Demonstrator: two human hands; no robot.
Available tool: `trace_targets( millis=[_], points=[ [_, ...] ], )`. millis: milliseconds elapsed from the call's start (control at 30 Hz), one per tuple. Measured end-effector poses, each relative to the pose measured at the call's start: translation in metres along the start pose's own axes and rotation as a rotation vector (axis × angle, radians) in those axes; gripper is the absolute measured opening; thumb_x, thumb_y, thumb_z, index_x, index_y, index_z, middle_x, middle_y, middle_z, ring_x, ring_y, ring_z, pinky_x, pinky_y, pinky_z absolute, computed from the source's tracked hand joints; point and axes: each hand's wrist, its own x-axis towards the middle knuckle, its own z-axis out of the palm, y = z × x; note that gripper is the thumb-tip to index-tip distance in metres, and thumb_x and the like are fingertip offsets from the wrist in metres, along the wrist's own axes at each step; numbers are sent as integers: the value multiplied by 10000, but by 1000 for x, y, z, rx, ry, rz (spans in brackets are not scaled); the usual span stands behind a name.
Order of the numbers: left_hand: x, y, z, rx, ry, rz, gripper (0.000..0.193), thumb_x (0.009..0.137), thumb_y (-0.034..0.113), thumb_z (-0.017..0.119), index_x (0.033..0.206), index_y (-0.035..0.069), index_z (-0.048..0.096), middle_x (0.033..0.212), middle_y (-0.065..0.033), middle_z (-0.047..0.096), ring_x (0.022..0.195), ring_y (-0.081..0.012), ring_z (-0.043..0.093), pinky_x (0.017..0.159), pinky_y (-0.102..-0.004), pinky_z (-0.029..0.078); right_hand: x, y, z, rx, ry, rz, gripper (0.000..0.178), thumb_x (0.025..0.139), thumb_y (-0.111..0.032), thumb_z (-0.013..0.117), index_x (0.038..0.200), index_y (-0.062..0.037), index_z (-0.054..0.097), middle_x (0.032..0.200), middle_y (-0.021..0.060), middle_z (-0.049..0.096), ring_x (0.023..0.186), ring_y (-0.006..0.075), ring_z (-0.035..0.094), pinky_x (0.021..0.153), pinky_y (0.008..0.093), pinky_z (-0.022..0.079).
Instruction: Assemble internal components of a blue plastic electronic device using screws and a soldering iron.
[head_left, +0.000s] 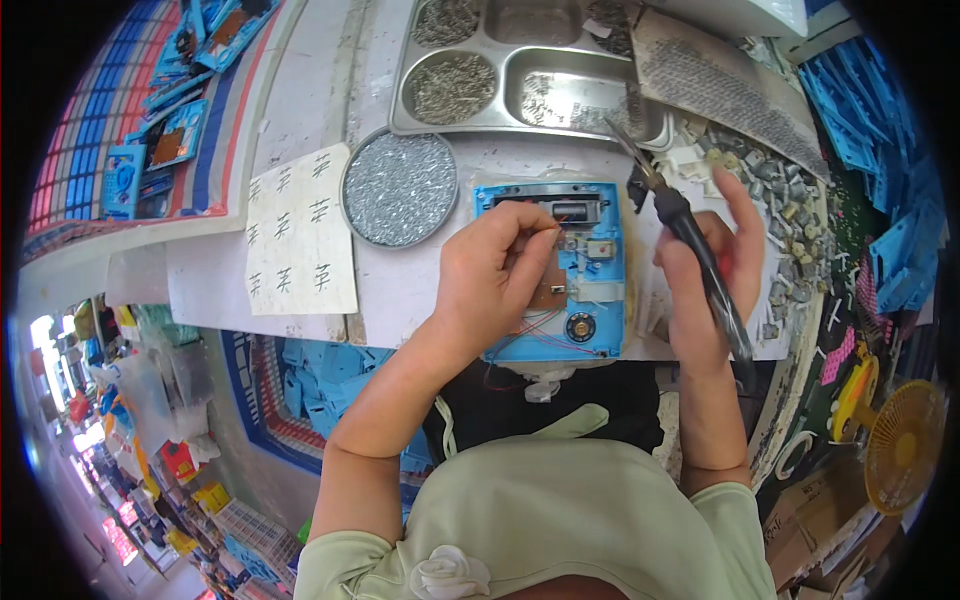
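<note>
A light-blue plastic casing [612, 270] lies open side up on the table before me, with a brown circuit board [548, 290], a small motor-like cylinder, a round black part [580, 326] and thin red wires [540, 327] in it. My left hand [495, 265] rests over its left half, thumb and forefinger pinched near the upper middle; what they hold is too small to make out. To the right of the casing, my right hand [715, 270] grips a black-handled soldering iron [690, 225]. Its metal tip points up and away, over the steel tray's near edge, and the forefinger sticks out.
Beyond the casing stands a compartmented steel tray [480, 128] of small metal parts. A round dish [400, 190] of screws sits left, beside a marked paper sheet [300, 235]. Motor-like parts [795, 230] crowd the right. A yellow fan [905, 445] stands lower right.
</note>
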Motion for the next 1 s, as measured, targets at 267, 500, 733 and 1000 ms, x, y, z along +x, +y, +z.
trace_targets(
  millis=[267, 500, 733, 1000],
  points=[
    [2, 2, -6, -119, -151, -165, 73, 989, 28, 629, 1046, -10, 652, 877, -35, 701, 768, -52, 649, 671, -203, 512, -8, 6, -12, 35, 18, 25, 496, 879, 0, 743, 1296, -34, 478, 953, 41, 603, 790, 69, 539, 707, 197, 415],
    [2, 6, 0, -226, -112, -220, 57, 952, 42, 678, 986, -1, 667, 751, -19, 649, 630, -38, 605, 563, -224, 488, 8, 10, 34, 135, -114, 182, 478, 844, 111, 719, 1257, -36, 525, 1084, 87, 632, 942, 141, 654, 877, 283, 539],
    [4, 10, 0, -13, -54, -2, 62, 916, 25, 694, 968, -3, 676, 801, -61, 628, 616, -121, 594, 561, -273, 483, 7, 16, 37, 77, -103, 44, 500, 849, 134, 698, 1281, -32, 510, 1105, 85, 607, 944, 126, 644, 854, 260, 537],
    [-1, 6, 3, -33, -11, 1, 48, 889, -17, 694, 929, -5, 671, 1073, -91, 570, 706, -97, 598, 602, -250, 474, -4, 23, 38, 30, -65, -47, 522, 824, 167, 702, 1266, -32, 506, 1113, 99, 596, 931, 136, 654, 821, 265, 544]
  ],
)
